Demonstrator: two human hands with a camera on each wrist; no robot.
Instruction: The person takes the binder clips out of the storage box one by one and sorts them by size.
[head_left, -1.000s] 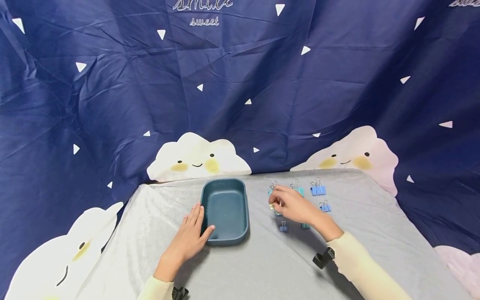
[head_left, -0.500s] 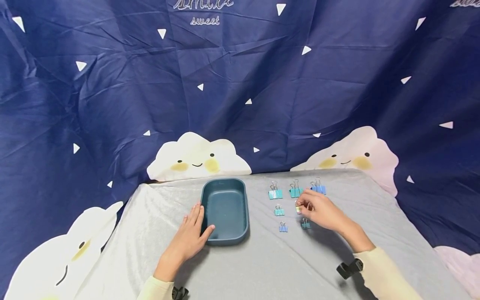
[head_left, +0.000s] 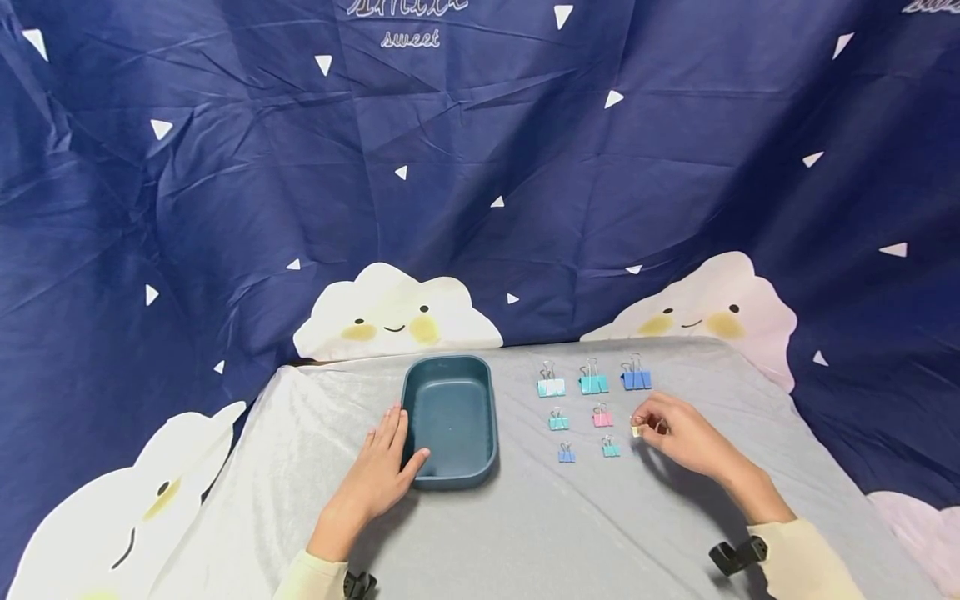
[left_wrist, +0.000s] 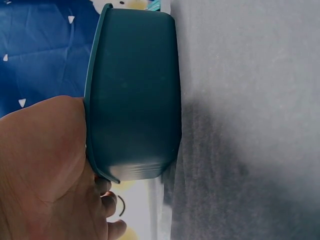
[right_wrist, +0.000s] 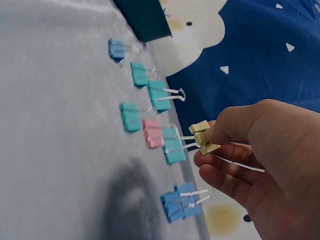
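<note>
My right hand (head_left: 678, 433) pinches a small yellow binder clip (right_wrist: 202, 137) by thumb and fingers, just right of the rows of clips. Under my left hand (head_left: 378, 471) is the left rim of a dark teal tray (head_left: 491, 400); its fingers lie straight along that side, the thumb over the edge. Nearest the held clip are a pink binder clip (head_left: 602, 417), a small teal clip (head_left: 611, 447) and a large blue clip (head_left: 637, 380). A smaller blue clip (right_wrist: 172, 206) shows in the right wrist view, but my right hand covers it in the head view.
Two large teal clips (head_left: 551, 387) stand in the back row, left of the large blue one. Further left are a teal clip (head_left: 558, 420) and a small blue clip (head_left: 567, 455). Grey cloth (head_left: 525, 533) covers the table, with a blue curtain (head_left: 450, 225) behind.
My right hand has moved right across the clips with the yellow binder clip, uncovering the teal and pink ones. My left hand and the tray have stayed put.
</note>
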